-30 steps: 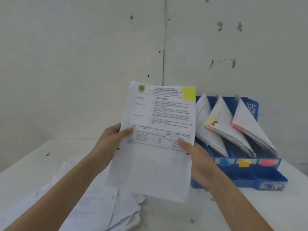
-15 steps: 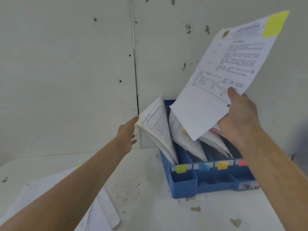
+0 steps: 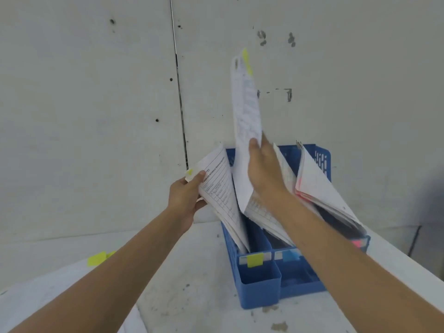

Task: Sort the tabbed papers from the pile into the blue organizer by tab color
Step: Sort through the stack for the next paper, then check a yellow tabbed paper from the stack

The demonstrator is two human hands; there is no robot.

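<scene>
The blue organizer [image 3: 257, 282] stands on the white table, its front labels yellow [image 3: 254, 259], blue [image 3: 289, 255] and pink [image 3: 358, 243]. My right hand [image 3: 265, 173] holds a yellow-tabbed paper [image 3: 246, 121] nearly upright, its lower end over the leftmost, yellow-labelled slot. My left hand [image 3: 186, 195] grips the stack of yellow-tabbed papers [image 3: 219, 188] in that slot and tilts it to the left. Other stacks lean in the slots to the right; the rightmost one [image 3: 319, 188] has pink edges. The pile of papers [image 3: 98, 258] shows a yellow tab at the lower left.
A grey wall with a vertical seam stands right behind the organizer. The table's right edge [image 3: 408, 260] runs diagonally just past the organizer. Bare stained tabletop [image 3: 192, 296] lies between the pile and the organizer.
My right hand has swung the yellow-tabbed paper from high at the right to upright over the leftmost slot. My left hand has taken hold of that slot's stack and pulled it left.
</scene>
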